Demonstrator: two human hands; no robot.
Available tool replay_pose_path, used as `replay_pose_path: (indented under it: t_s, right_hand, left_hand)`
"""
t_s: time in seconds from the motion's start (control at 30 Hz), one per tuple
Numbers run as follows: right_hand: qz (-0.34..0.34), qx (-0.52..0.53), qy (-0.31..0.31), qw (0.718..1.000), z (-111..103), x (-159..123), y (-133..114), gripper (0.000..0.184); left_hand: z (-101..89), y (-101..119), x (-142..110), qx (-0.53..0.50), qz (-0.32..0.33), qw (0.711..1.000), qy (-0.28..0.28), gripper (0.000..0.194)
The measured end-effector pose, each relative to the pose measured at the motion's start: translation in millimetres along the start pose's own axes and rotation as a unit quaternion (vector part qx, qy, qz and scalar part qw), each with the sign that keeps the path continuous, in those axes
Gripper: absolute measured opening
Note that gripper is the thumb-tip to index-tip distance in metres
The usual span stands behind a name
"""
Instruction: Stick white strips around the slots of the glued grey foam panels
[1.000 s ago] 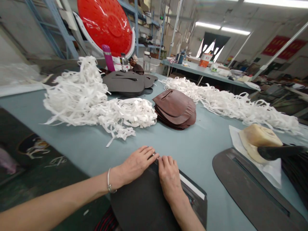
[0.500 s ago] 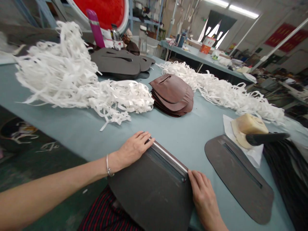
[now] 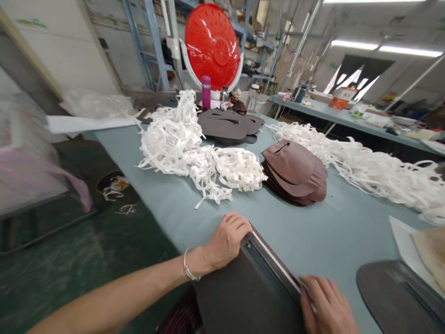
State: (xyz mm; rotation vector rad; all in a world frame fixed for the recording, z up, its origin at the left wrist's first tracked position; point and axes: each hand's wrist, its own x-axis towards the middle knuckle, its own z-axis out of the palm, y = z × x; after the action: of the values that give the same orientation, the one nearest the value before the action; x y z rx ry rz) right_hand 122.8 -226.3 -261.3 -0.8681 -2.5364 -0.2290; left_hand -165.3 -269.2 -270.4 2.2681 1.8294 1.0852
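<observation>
A dark grey cut leather piece (image 3: 250,292) with a slot and a white strip along its top edge lies at the near edge of the blue-grey table (image 3: 333,232). My left hand (image 3: 227,239) rests on its upper left corner, fingers curled over the edge and gripping it. At the bottom of the view my right hand (image 3: 328,306) presses its fingers on the piece's right end, on the white strip.
White strip scraps (image 3: 194,148) are heaped ahead, a second heap (image 3: 375,171) runs to the right. A stack of brown leather pieces (image 3: 295,171) sits between them, grey pieces (image 3: 225,125) behind. Another grey piece (image 3: 396,292) lies at right. A red fan cover (image 3: 212,46) and a purple bottle (image 3: 206,92) stand at the back.
The view has swung left and up. My left hand curled over the piece's corner. My right hand slid along the white strip from the left end to the right end.
</observation>
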Motion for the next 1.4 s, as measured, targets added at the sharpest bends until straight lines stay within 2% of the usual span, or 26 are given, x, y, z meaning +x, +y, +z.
replay_pose_path:
  t_s: [0.07, 0.13, 0.2, 0.27, 0.3, 0.4, 0.47, 0.53, 0.6, 0.73, 0.77, 0.83, 0.9, 0.93, 0.97, 1.03, 1.1, 1.13, 1.2, 1.27, 1.4]
  right_hand:
    - [0.039, 0.083, 0.002, 0.996, 13.6, 45.9, -29.2, 0.014]
    - [0.066, 0.147, -0.029, 0.987, 30.3, 91.8, -57.2, 0.017]
    - [0.081, 0.183, -0.046, 0.979, 49.9, 133.7, -78.8, 0.019]
    - [0.085, 0.185, -0.064, 0.977, 71.0, 167.9, -92.5, 0.023]
    - [0.085, 0.183, -0.067, 0.977, 81.1, 181.0, -96.8, 0.023]
    - [0.09, 0.173, -0.074, 0.978, 101.7, 200.4, -103.1, 0.017]
    - [0.09, 0.169, -0.079, 0.978, 101.1, 195.1, -104.1, 0.014]
    - [0.091, 0.179, -0.085, 0.976, 86.7, 176.8, -102.7, 0.015]
    - [0.104, 0.227, -0.095, 0.964, 61.5, 149.7, -97.1, 0.016]
    - [0.175, 0.373, -0.099, 0.906, 5.5, 90.3, -70.7, 0.017]
    - [0.199, 0.394, -0.089, 0.893, -5.3, 77.4, -63.0, 0.017]
    - [0.259, 0.416, -0.066, 0.869, -20.8, 56.9, -51.2, 0.015]
    - [0.321, 0.427, -0.052, 0.844, -28.6, 45.9, -47.0, 0.016]
    - [0.34, 0.432, -0.047, 0.834, -30.2, 44.2, -47.9, 0.017]
    - [0.347, 0.437, -0.042, 0.829, -30.6, 44.5, -50.6, 0.018]
    - [0.329, 0.448, -0.042, 0.831, -29.5, 48.2, -59.1, 0.019]
    - [0.298, 0.451, -0.049, 0.84, -28.1, 49.2, -67.7, 0.02]
    - [0.292, 0.441, -0.053, 0.847, -28.2, 46.6, -70.7, 0.021]
    - [0.312, 0.386, -0.057, 0.866, -30.8, 33.5, -73.5, 0.023]
    - [0.344, 0.321, -0.068, 0.88, -36.3, 11.3, -72.8, 0.027]
    - [0.344, 0.307, -0.13, 0.878, -47.8, -41.3, -68.7, 0.027]
  left_hand:
    - [-10.1, -6.2, -0.8, -0.019, -0.081, 0.993, 0.081, 0.024]
    - [-19.9, -16.5, -0.7, -0.004, -0.153, 0.975, 0.162, 0.025]
    - [-27.1, -29.1, 1.0, 0.021, -0.193, 0.958, 0.213, 0.025]
    - [-30.7, -41.3, 4.6, 0.039, -0.19, 0.955, 0.223, 0.028]
    - [-31.2, -46.5, 6.9, 0.048, -0.174, 0.961, 0.21, 0.031]
    - [-30.0, -59.2, 13.3, 0.1, -0.137, 0.977, 0.128, 0.041]
    - [-28.9, -67.3, 16.0, 0.139, -0.151, 0.975, 0.081, 0.038]
    - [-29.0, -77.2, 17.3, 0.157, -0.178, 0.969, 0.066, 0.029]
    - [-30.7, -88.9, 17.9, 0.158, -0.201, 0.964, 0.073, 0.026]
    - [-37.5, -104.5, 20.6, 0.149, -0.242, 0.955, 0.089, 0.03]
    - [-39.7, -102.7, 22.1, 0.144, -0.25, 0.952, 0.1, 0.033]
    - [-44.5, -88.0, 25.6, 0.123, -0.253, 0.946, 0.16, 0.039]
    - [-49.2, -58.2, 28.9, 0.071, -0.22, 0.946, 0.229, 0.038]
    - [-50.8, -39.1, 29.9, 0.028, -0.187, 0.954, 0.232, 0.035]
    - [-51.4, -18.6, 30.4, -0.026, -0.149, 0.97, 0.191, 0.031]
    - [-48.8, 21.2, 29.9, -0.144, -0.073, 0.987, 0.017, 0.03]
    - [-41.6, 51.6, 27.8, -0.218, -0.034, 0.966, -0.132, 0.032]
    - [-37.4, 61.5, 26.2, -0.234, -0.027, 0.954, -0.188, 0.029]
    - [-30.5, 70.7, 22.2, -0.24, -0.035, 0.933, -0.267, 0.024]
    - [-27.9, 69.8, 17.1, -0.24, -0.052, 0.913, -0.326, 0.026]
    - [-30.9, 55.7, 6.7, -0.25, -0.059, 0.891, -0.376, 0.023]
